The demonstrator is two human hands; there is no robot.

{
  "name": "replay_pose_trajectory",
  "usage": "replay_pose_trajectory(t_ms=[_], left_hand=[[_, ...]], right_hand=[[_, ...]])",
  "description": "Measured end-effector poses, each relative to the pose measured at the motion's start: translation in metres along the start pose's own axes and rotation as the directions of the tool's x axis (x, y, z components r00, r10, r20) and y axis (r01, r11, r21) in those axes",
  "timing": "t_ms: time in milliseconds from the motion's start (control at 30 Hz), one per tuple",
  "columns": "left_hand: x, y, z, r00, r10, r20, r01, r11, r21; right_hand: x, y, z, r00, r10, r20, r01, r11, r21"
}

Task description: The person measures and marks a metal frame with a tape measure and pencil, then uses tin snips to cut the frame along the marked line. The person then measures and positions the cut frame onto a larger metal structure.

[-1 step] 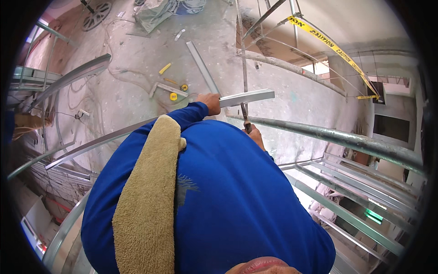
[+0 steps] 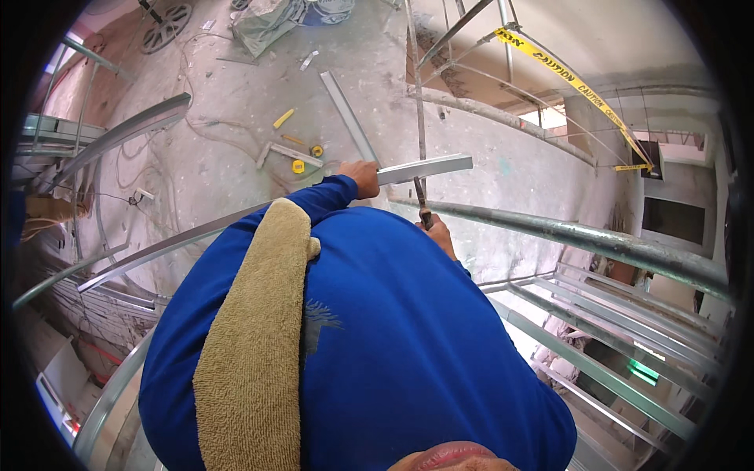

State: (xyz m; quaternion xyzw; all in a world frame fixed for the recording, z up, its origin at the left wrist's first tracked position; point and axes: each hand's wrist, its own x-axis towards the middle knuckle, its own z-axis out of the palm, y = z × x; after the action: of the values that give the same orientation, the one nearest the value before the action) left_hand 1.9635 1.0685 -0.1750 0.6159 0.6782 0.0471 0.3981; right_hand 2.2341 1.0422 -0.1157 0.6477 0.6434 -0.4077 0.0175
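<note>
My left hand [image 2: 360,179] is closed on one end of a short silver metal channel [image 2: 428,168], which sticks out to the right in front of my body. Just below the channel, my right hand [image 2: 440,234] grips the dark handle of a slim tool [image 2: 425,210]. That tool's upper end meets the channel's underside, and its kind cannot be made out. Beyond my left hand, a longer metal channel [image 2: 345,111] lies on the floor. Left of it are a yellow tape measure [image 2: 298,166], another yellow round tool [image 2: 316,150], a metal square [image 2: 290,154] and a yellow-handled tool [image 2: 283,118].
A thick metal pipe [image 2: 565,233] runs across to the right, above several metal bars [image 2: 613,377]. Yellow caution tape [image 2: 565,72] hangs at upper right. Long metal strips [image 2: 118,141] lie at left, near cables. Sacks [image 2: 267,27] lie at the far end.
</note>
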Motion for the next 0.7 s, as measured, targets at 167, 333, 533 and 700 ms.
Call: replay_pose_trajectory(t_ms=[167, 333, 533, 700], left_hand=[[0.020, -0.017, -0.007, 0.984, 0.164, 0.075, -0.156, 0.983, -0.095], [0.025, -0.024, -0.004, 0.982, 0.155, 0.109, -0.138, 0.980, -0.145], [0.027, -0.024, -0.004, 0.980, 0.167, 0.110, -0.149, 0.977, -0.156], [0.018, -0.017, -0.003, 0.985, 0.163, 0.051, -0.157, 0.982, -0.101]], right_hand=[[0.012, 0.006, 0.002, 0.983, -0.178, 0.041, 0.155, 0.932, 0.327], [0.029, 0.024, 0.007, 0.973, -0.213, 0.090, 0.163, 0.908, 0.385], [0.027, 0.017, 0.000, 0.976, -0.213, 0.036, 0.197, 0.948, 0.250], [0.014, -0.001, -0.007, 0.987, -0.161, -0.012, 0.162, 0.981, 0.107]])
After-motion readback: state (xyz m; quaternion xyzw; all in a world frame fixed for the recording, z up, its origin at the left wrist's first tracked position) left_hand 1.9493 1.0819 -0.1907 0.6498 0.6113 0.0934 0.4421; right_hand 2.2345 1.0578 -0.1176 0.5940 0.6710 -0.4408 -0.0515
